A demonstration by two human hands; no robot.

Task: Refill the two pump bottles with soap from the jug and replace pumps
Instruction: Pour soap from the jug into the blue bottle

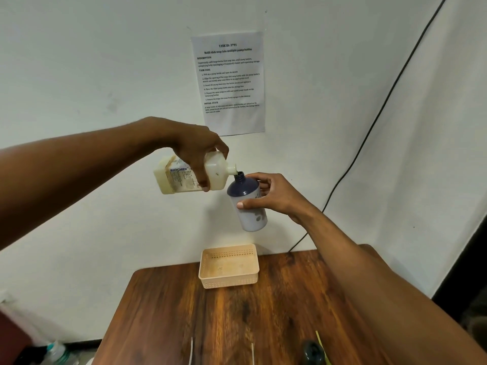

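Left hand (195,151) clamped over one cream soap jug (189,175), fingers (204,180) wrapped down its front, thumb behind; jug tipped near level, pale liquid inside, spout (231,169) just right of the fingertips and touching the bottle's open mouth. Right hand (271,193) closed around one navy-shouldered white pump bottle (249,204), thumb (247,205) across the front, fingers behind; fill level not visible. Below both hands, one beige basket (228,279) on the wooden table (237,320), nothing in it.
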